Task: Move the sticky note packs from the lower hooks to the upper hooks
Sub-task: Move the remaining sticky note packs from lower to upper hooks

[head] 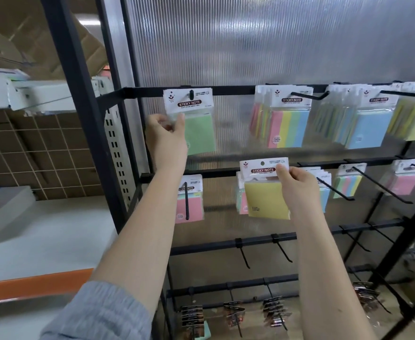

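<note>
A green sticky note pack (196, 119) hangs on the leftmost upper hook (191, 93), its card threaded over the hook tip. My left hand (167, 138) pinches that pack's left edge just below the card. My right hand (297, 185) grips a yellow sticky note pack (265, 192) by its card, held free in front of the lower rail (216, 171), off any hook. More packs hang on the upper hooks to the right (287, 119) and on the lower hooks (189, 200).
Lower rails carry bare black hooks (244, 256) and, near the floor, hooks with small dark packets (233, 312). A black frame post (84, 114) stands left of the rack. A white shelf with an orange edge (34, 285) lies to the left.
</note>
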The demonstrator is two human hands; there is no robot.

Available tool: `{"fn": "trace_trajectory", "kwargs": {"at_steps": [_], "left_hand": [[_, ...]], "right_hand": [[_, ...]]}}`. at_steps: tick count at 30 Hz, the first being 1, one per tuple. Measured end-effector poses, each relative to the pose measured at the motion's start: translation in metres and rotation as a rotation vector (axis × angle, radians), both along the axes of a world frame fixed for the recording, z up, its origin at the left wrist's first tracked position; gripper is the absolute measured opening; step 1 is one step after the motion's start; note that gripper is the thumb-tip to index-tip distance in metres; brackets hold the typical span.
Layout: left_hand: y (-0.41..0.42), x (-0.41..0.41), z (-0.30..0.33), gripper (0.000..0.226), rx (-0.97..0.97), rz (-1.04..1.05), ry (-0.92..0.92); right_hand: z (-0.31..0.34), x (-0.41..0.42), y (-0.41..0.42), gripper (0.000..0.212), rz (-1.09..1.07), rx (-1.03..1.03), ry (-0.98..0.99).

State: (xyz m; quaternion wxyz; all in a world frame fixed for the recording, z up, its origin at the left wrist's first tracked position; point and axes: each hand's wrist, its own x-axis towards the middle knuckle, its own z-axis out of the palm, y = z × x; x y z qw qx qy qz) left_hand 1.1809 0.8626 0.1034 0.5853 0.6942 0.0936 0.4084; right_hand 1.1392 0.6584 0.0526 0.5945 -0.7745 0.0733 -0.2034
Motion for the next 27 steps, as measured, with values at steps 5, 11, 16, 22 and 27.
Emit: {"fn": "trace_trajectory", "kwargs": {"at_steps": [5,11,16,22,27], "left_hand": [[0.006,-0.01,-0.029,0.038,0.074,0.043,0.109],[-0.013,-0.031,-0.067,0.021,0.01,-0.028,0.265],[-0.036,-0.035,-0.072,0.015,0.013,-0.134,0.369],[-0.09,-0.042,-0.072,0.023,0.23,-0.291,0.423],[-0.145,-0.043,-0.072,0.021,0.367,-0.335,0.479]], "right_hand": [[-0.007,-0.018,-0.001,0.041,-0.057,0.027,-0.017],[-0.01,-0.041,-0.014,0.041,-0.133,0.061,-0.036],[-0.014,-0.056,-0.042,0.044,-0.226,0.051,-0.128],[-0.018,-0.069,-0.091,0.042,-0.3,0.062,-0.149],[-0.016,-0.074,-0.146,0.044,-0.304,0.07,-0.174]]}}
